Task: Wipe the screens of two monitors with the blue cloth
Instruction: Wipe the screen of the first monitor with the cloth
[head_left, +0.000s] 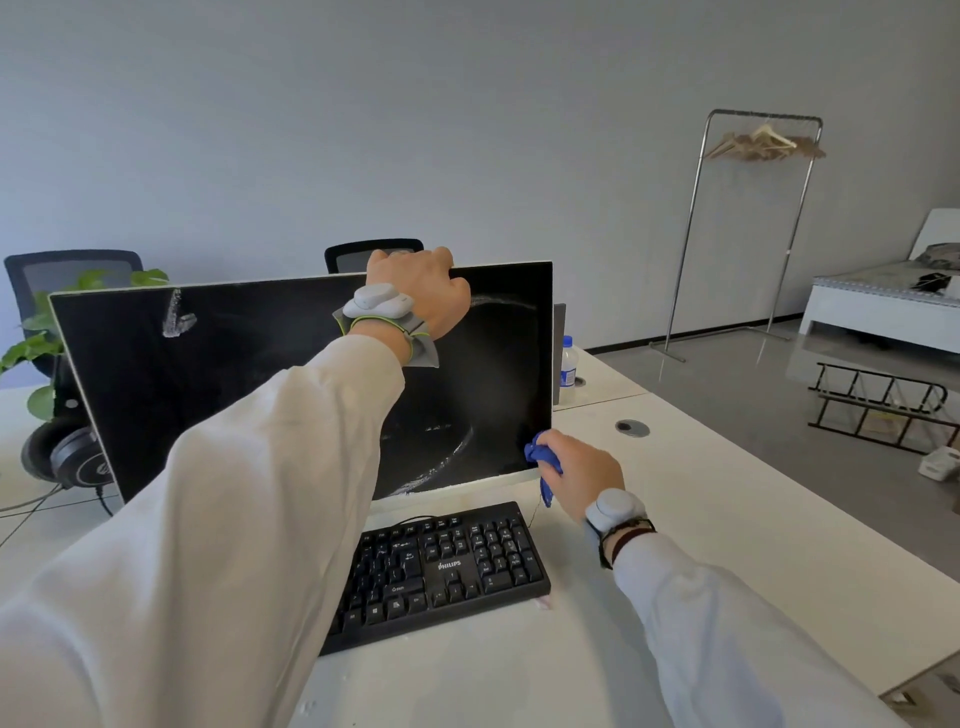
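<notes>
**One smeared screen, one bunched cloth**

My left hand (421, 291) curls over the top edge of the monitor (291, 384), fingers closed round the thin pale frame. The screen is flat, glossy black glass, streaked with whitish arcs and a blotch near its upper left corner. My right hand (579, 475) is closed on the blue cloth (543, 460), a soft crumpled wad pressed against the screen's lower right corner, one tail hanging down. I can see only one monitor face; a grey edge behind its right side may be a second. On the smooth white desk (727, 519) lies one black Philips keyboard (441, 569) with matte keys. One clear plastic bottle (568, 369) with a blue cap stands behind the screen, one pair of black headphones (67, 460) to its left beside a leafy plant (41, 343)
</notes>
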